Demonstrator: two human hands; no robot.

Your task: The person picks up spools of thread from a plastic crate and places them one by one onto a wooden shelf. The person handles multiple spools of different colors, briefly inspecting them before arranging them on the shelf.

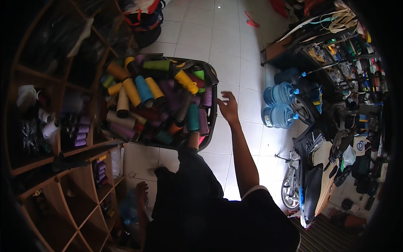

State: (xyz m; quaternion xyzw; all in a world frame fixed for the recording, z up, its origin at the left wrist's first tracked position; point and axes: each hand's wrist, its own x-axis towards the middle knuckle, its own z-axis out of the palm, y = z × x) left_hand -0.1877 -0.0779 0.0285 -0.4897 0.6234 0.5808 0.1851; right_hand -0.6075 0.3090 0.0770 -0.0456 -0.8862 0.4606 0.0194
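A black crate (213, 110) heaped with cones of thread stands on the floor in front of me. Among them lie a yellow cone (132, 91), a blue cone (144, 90), a green cone (156, 65) and a teal cone (192, 117). Just outside the crate's right rim is my right hand (228, 108), open, with its fingers apart and nothing in it. Its fingertips come close to the rim; whether they touch is unclear. My left hand (141, 191) hangs low beside the shelves, in shadow, its fingers loosely extended and apparently holding nothing.
Wooden cubbyhole shelves (79, 197) line the left side, some holding purple thread cones (82, 135). Blue water jugs (280, 116) lie on the right, near a parked motorbike (310, 185). Loaded racks (357, 63) stand beyond them. A dark bag (147, 31) sits behind the crate.
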